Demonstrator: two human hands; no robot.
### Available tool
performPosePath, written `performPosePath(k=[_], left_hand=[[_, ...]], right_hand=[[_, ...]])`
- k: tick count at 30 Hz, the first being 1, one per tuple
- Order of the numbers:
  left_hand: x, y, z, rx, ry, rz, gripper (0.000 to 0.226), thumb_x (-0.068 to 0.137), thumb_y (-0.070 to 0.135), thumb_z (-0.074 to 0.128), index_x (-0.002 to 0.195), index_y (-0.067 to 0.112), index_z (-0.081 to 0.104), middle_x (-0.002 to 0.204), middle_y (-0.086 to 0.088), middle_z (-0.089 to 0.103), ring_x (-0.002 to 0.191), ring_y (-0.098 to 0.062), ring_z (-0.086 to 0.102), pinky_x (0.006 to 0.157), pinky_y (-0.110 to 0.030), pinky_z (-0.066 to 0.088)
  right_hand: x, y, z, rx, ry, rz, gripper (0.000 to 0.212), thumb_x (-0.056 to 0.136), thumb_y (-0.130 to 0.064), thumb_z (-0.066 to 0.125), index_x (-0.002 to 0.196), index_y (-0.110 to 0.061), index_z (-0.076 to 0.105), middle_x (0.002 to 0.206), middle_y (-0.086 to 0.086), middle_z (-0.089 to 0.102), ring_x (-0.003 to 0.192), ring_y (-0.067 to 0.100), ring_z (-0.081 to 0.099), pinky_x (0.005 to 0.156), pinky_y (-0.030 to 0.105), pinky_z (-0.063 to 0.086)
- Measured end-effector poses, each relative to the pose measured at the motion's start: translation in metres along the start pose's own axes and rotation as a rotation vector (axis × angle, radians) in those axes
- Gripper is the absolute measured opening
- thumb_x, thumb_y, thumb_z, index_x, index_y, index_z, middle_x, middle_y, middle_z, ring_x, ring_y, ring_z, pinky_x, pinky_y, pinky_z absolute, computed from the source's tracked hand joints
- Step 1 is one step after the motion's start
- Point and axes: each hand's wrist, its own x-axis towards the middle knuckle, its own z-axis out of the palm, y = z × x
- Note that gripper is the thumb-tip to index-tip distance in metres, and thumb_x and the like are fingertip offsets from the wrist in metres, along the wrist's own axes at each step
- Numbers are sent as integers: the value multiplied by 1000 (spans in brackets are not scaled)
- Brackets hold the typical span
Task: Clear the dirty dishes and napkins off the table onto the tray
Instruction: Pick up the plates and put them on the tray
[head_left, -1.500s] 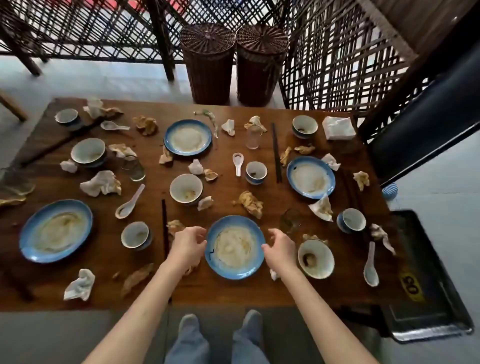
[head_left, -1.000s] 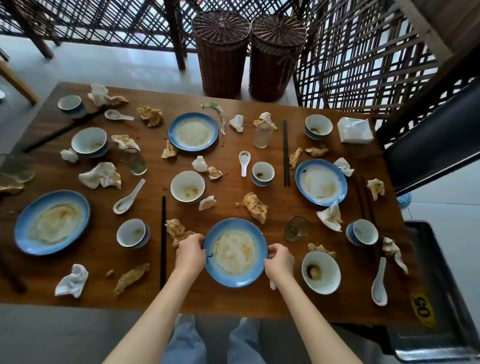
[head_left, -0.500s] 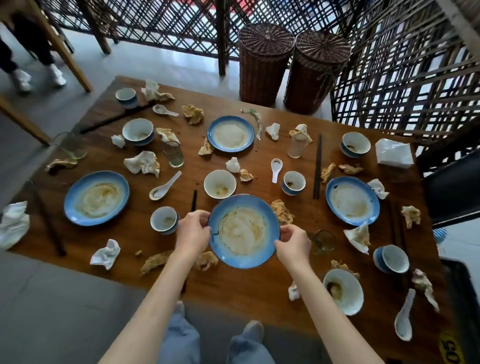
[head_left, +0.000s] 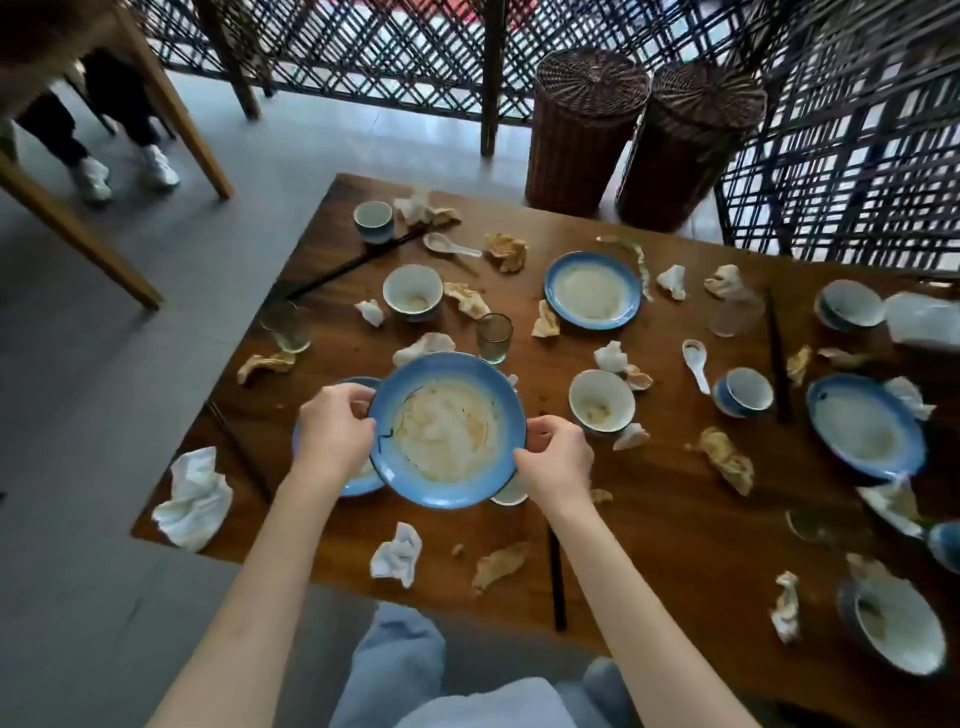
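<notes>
A dirty blue-rimmed plate (head_left: 445, 430) is lifted off the wooden table (head_left: 649, 525). My left hand (head_left: 332, 432) grips its left rim and my right hand (head_left: 555, 458) grips its right rim. It hangs over another blue plate (head_left: 358, 480), mostly hidden under my left hand, and a small white cup (head_left: 509, 496) that peeks out below. More blue plates (head_left: 592, 290) (head_left: 866, 426), white bowls (head_left: 601, 400) (head_left: 413, 291), cups, spoons and crumpled napkins (head_left: 193, 500) (head_left: 397, 555) cover the table. The tray is out of view.
Two wicker baskets (head_left: 587, 119) stand behind the table by a lattice screen. Glasses (head_left: 493, 338) (head_left: 287, 327) and black chopsticks (head_left: 556, 577) lie among the dishes. Another table's legs (head_left: 171, 111) and a person's shoes (head_left: 156, 166) are at the far left.
Both hands took the plate by its rims, lifted it and carried it to the left, over the left blue plate. My view swung left, so the tray left the frame.
</notes>
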Motion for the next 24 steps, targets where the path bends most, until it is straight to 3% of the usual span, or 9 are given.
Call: performPosePath(k=[2, 5, 12, 19, 24], left_hand=[[18, -22, -18, 23, -18, 18, 37, 83, 3, 65, 119, 11, 62, 111, -7, 66, 92, -15, 58, 77, -28, 49], [44, -52, -35, 49, -64, 18, 36, 84, 2, 63, 119, 11, 63, 111, -7, 67, 97, -19, 60, 82, -30, 48], [79, -107, -31, 71, -119, -47, 34, 85, -1, 59, 117, 10, 64, 108, -7, 67, 102, -22, 61, 84, -31, 49], [95, -125, -17, 99, -144, -75, 36, 88, 0, 56, 123, 9, 60, 117, -10, 63, 109, -25, 58, 90, -36, 49], [100, -123, -7, 127, -165, -68, 41, 88, 1, 59, 127, 10, 56, 123, -11, 57, 114, -27, 55, 91, -38, 49]], right_hand=[[-7, -15, 34, 3, 18, 8, 22, 79, -6, 70, 84, -24, 56, 69, -20, 48, 67, 3, 52, 54, 10, 40], [-12, -27, 78, -2, 39, 45, 27, 79, -4, 67, 78, -26, 53, 65, -21, 49, 64, 4, 53, 50, 11, 40], [-7, -29, 154, -97, 53, 186, 25, 84, -1, 62, 90, -24, 55, 81, -11, 49, 76, 5, 47, 47, 6, 30], [5, -23, 188, -158, 76, 268, 22, 87, -1, 56, 101, -16, 61, 101, 0, 62, 81, 9, 49, 62, 19, 43], [10, -19, 192, -174, 81, 308, 24, 88, -2, 57, 107, -15, 61, 105, 0, 63, 84, 9, 53, 59, 16, 43]])
